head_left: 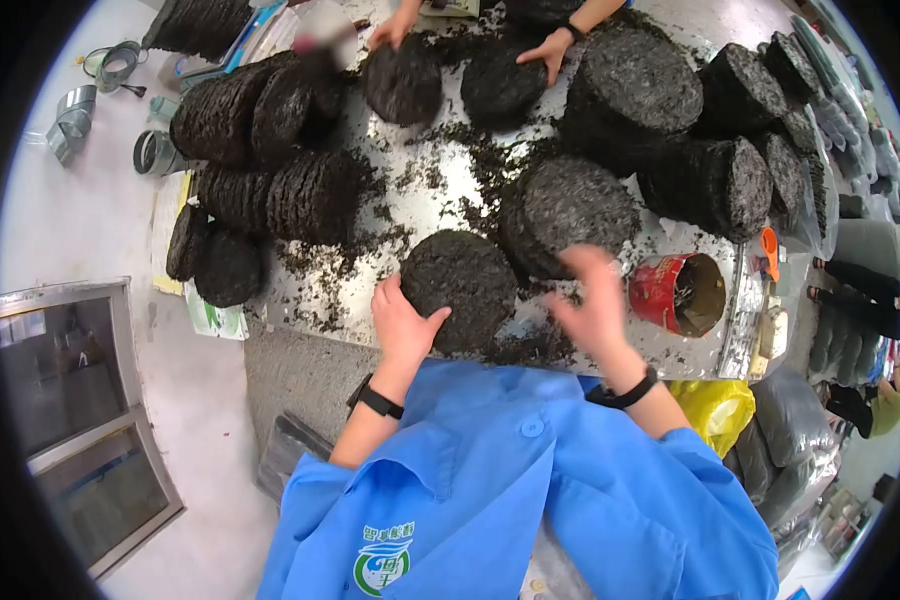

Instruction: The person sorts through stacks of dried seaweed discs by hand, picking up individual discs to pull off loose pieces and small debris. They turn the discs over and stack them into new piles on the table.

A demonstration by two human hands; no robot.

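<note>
The left hand grips the left edge of a dark round cake of pressed leaves, fingers curled onto its rim and thumb against its side, so the cake stands tilted at the near edge of the metal table. The right hand is blurred; it hangs open with fingers spread, just right of the cake and apart from it, in front of a second cake that lies further back. Whether its fingertips brush anything cannot be told. Both wrists wear black bands, and blue sleeves fill the lower part of the view. Loose crumbs of dark leaf are scattered over the tabletop around the cakes. To the right of the right hand, a red can lies on its side with its open mouth facing the camera. Left of the held cake, stacks of the same cakes lie on their sides in rows; more stacks crowd the right part of the table. At the far edge, another person's hands rest on two further cakes. A yellow bag sits below the table near the right elbow. On the floor to the left lie metal rings.
</note>
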